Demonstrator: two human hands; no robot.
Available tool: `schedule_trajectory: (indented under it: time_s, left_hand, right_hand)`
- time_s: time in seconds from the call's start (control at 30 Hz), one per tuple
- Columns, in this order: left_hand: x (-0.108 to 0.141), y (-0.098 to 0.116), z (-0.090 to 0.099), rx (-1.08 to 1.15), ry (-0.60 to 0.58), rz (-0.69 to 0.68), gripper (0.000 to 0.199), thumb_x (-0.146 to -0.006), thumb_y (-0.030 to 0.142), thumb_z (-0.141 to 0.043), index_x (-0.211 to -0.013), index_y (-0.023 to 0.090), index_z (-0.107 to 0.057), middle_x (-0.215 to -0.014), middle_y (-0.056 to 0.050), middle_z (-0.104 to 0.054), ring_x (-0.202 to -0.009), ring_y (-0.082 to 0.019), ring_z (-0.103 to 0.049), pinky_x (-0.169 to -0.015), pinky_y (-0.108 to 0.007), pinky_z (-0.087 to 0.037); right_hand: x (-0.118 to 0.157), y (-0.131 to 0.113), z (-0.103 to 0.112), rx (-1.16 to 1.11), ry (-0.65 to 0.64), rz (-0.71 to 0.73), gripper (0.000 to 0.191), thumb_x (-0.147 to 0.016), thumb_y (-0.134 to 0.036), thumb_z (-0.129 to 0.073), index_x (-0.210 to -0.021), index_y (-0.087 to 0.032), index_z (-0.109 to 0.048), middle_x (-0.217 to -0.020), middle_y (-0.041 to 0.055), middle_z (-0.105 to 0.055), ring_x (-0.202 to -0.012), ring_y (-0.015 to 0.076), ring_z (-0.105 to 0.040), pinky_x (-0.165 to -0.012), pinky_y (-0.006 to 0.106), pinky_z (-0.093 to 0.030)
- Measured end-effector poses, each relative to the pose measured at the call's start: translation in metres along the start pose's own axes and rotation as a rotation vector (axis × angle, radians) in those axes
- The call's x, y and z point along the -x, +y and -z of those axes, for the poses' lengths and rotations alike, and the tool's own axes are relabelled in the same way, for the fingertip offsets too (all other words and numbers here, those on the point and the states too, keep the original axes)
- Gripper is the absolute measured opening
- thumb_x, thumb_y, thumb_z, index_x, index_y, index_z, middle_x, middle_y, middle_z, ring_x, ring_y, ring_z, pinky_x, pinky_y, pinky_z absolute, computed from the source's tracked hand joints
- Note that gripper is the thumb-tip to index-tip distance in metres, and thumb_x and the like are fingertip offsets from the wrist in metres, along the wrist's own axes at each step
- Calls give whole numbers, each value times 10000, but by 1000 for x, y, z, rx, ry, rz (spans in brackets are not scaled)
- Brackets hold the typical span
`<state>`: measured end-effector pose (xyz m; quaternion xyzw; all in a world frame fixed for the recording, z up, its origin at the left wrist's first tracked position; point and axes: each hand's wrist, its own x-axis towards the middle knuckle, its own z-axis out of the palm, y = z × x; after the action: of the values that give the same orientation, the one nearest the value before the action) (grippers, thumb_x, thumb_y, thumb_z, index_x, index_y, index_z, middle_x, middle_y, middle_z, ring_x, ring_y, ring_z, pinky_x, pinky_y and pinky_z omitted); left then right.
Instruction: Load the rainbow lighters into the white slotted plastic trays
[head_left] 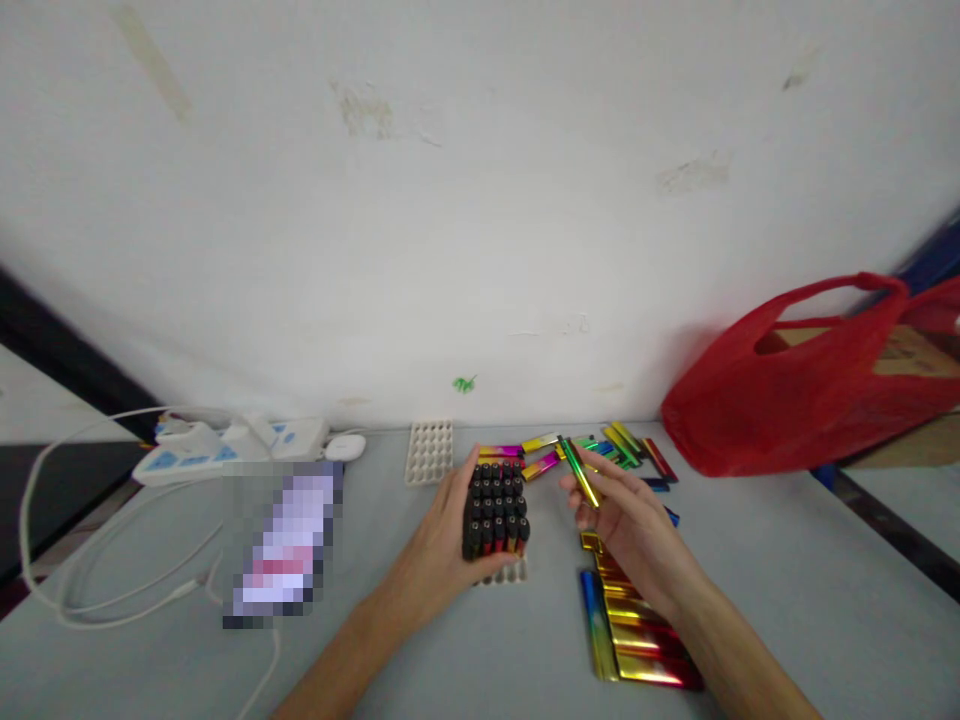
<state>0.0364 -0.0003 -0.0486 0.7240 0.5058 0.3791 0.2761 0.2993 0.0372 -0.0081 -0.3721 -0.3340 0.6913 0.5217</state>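
One grey tabletop (360,540) carries everything. One red bag (787,400) stands at its right, one white power strip (296,438) at its left. A row (637,640) of shiny gold-red sticks lies beneath the right forearm, partly hidden, so its count is uncertain. One bundle (497,510) of black-topped sticks, four rows of about five visible, is within the left hand (439,530), its fingers and thumb clamped on the sides. Two pale trays (429,452) show: one beyond the left hand, one partly under the bundle. A loose pile (622,440), overlapping, lies just beyond the right hand (626,515), which pinches one green-gold stick (580,473), fingertips together on it, right of the bundle.
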Motion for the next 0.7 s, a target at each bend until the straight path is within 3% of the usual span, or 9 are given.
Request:
schedule_trajectory:
  time_s: [0.23,0.47,0.57,0.7]
  left_hand:
    - [1,5,2,-20,7,-8,1298,-817,214,-956,-1764,422,-93,-1728,-118,-415,-1604,-385,-423,-1323,-610,-361]
    - [1,7,2,-55,-6,5,1258,-829,244,-953,-1762,391,-121,-1728,-119,-424,-1611,-375,-414,-1329,-570,-366]
    - [1,7,2,-57,-11,-4,1258,-836,247,-949,-1759,388,-107,-1725,-130,-415,-1610,-380,-411,-1327,-590,-359]
    - [0,9,3,-56,-18,3,1242,-843,264,-944,-1757,391,-113,-1714,-132,-425,-1601,-381,-421,-1325,-603,-355]
  right_hand:
    - [9,3,-8,-27,-96,-103,433,-774,-339,-918,-1159,-198,-779,-825,8,-690,-600,134,-559,-518,252,-437]
    - [14,8,-15,58,-124,-119,466,-859,-569,-913,-1054,-196,-715,-679,-89,-382,-573,101,-336,-530,221,-344]
    - [13,12,-16,176,-171,-98,508,-944,-680,-771,-1005,-179,-710,-601,-91,-383,-533,108,-312,-519,239,-321]
    - [14,13,-17,219,-149,-115,534,-970,-724,-670,-964,-191,-682,-582,-55,-500,-492,119,-378,-494,254,-311]
